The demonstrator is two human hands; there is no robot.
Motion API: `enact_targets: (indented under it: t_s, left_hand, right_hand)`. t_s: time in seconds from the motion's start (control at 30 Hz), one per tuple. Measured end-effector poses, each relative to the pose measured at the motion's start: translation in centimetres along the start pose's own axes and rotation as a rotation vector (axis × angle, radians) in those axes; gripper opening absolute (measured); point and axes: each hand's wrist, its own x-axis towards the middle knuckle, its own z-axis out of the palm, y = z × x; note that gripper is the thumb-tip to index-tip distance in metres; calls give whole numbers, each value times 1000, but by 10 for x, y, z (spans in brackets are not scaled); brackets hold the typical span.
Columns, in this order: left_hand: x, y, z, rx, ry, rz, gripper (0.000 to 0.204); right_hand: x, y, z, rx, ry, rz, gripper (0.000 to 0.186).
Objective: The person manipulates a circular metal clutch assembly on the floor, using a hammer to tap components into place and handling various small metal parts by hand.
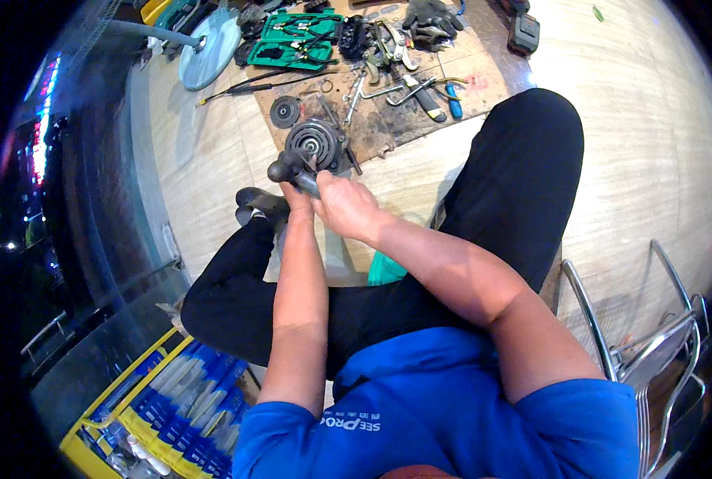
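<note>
Right hand [346,207]: grip grasping a dark hammer-like tool [295,168].
Left hand [294,196]: just beside the tool (fingers mostly hidden, so I cannot tell its grip).
Ringed metal part [312,146]: at the cardboard's [477,65] near left corner.
Black disc [285,112]: by the left edge.

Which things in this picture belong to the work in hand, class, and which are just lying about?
In the work, it seems:
- hammer, gripped by the right hand
- ringed metal part, beside the left hand

Apparently just lying about, untouched:
- black round disc
- green tool case
- blue-handled tool
- dark gloves
</note>
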Motion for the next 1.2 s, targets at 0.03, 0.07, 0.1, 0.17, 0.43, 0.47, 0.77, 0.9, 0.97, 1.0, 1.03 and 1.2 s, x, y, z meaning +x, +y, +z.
enact_targets:
  t_s: [0.03,0.07,0.1,0.17,0.43,0.47,0.77,0.9,0.97,1.0,1.03,1.2]
  left_hand:
    - [0,-12,-8,-68,2,-2,24]
    - [2,-26,-16,-138,11,-9,25]
    - [-2,-39,-25,-152,23,-32,25]
    - [0,-28,-13,-211,-4,-70,26]
    - [0,-35,-19,-26,29,61,24]
    - [-1,-34,-16,-37,24,60,24]
    - [-1,-29,-12,-38,33,6,23]
    - [1,-23,-14,-583,7,-226,26]
    - [2,-13,-11,193,-34,42,28]
    - [3,-8,-7,163,-22,92,27]
    - [1,-11,-8,56,7,79,26]
    - [-3,-7,-5,-271,7,-60,29]
  right_hand:
    - [-5,-7,2,10,8,-51,28]
    - [-8,-13,5,17,9,-101,28]
    - [-11,-19,7,18,-12,-100,29]
    - [-10,-17,2,9,-2,-61,29]
    - [-12,-19,4,12,0,-95,30]
    - [-12,-22,2,11,-2,-88,30]
    - [-12,-17,4,49,58,-110,30]
    - [-6,-12,3,18,-27,2,30]
    - [-5,-6,3,4,-19,1,30]
    - [-4,-3,4,3,10,-24,30]
    - [-7,-6,4,5,25,-62,30]
    - [-7,-11,1,19,19,-11,30]
